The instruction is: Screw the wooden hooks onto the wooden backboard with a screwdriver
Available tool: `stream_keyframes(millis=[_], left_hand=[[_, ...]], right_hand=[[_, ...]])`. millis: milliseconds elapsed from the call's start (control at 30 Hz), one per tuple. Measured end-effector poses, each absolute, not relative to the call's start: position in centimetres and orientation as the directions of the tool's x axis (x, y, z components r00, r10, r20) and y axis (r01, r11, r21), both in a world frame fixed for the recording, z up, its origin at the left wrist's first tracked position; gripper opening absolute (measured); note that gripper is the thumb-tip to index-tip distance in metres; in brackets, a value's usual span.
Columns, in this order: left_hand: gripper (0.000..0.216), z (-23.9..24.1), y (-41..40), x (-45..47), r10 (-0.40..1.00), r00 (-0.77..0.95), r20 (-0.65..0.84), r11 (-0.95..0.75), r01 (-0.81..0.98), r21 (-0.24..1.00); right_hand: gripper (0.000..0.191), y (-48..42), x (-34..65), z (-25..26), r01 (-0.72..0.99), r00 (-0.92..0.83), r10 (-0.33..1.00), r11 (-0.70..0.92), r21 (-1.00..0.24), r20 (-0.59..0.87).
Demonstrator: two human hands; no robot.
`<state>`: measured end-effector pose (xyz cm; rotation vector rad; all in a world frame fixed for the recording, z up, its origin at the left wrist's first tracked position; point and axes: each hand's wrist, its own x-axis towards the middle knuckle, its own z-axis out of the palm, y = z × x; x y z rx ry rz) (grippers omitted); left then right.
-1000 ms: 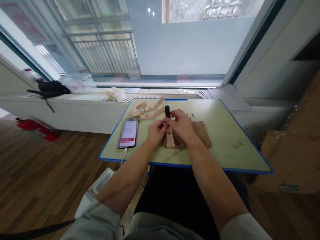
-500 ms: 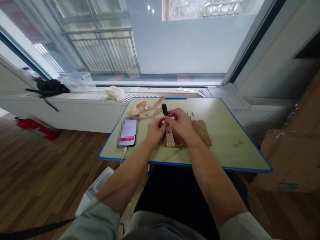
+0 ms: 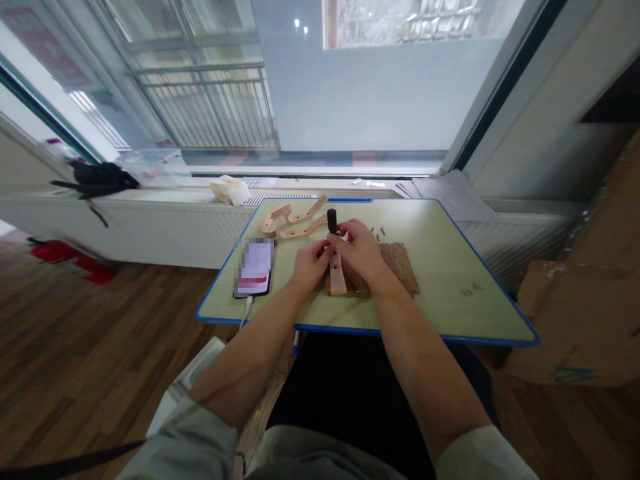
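A pale wooden piece with holes (image 3: 337, 277) lies on a brown corrugated pad (image 3: 400, 267) on the table. My left hand (image 3: 311, 261) is closed on the far part of this piece, fingertips pinched around it. Above it stands the black handle of a screwdriver (image 3: 332, 220), nearly upright. My right hand (image 3: 359, 243) pinches just below that handle, its thumb and fingers close to my left fingertips. The tool's lower end is hidden by my fingers. Several small grey screws (image 3: 383, 232) lie beyond my right hand.
More curved wooden pieces (image 3: 275, 220) lie at the table's far left. A phone (image 3: 254, 267) with a white cable rests near the left edge. The green table (image 3: 465, 267) has a blue rim. Cardboard boxes (image 3: 575, 320) stand on the right; a radiator runs behind.
The screwdriver handle has gone from leaning left to nearly upright. Both hands keep their hold in about the same place. The view has shifted slightly.
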<state>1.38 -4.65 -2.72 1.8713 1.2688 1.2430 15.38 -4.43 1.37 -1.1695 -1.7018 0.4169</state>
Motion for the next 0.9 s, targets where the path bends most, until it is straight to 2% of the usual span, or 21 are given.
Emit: stream_keyframes(millis=[167,367,567,733,900], left_hand=[[0.023,-2.63,-4.54,1.40,0.932,0.050,0.359,-0.345,0.421,0.839],[0.023,-2.53,-4.48,1.25,0.919,0.091,0.383,-0.386,0.390,0.836],[0.025,-2.42,-4.55,1.46,0.936,0.113,0.334,-0.352,0.314,0.882],[0.027,-2.65,-4.36,1.35,0.941,0.050,0.334,-0.327,0.380,0.865],[0.027,-2.79,-4.36,1.29,0.918,0.124,0.377,-0.395,0.374,0.839]], right_hand=[[0.014,-4.29,15.41,1.49,0.530,-0.024,0.870,0.429,-0.731,0.493],[0.013,-4.44,15.39,1.38,0.488,-0.071,0.849,0.487,-0.724,0.524],[0.012,-4.24,15.49,1.20,0.508,0.000,0.858,0.443,-0.739,0.514],[0.013,-4.38,15.39,1.31,0.527,0.019,0.864,0.419,-0.739,0.503],[0.014,-4.51,15.33,1.26,0.530,-0.004,0.844,0.457,-0.715,0.536]])
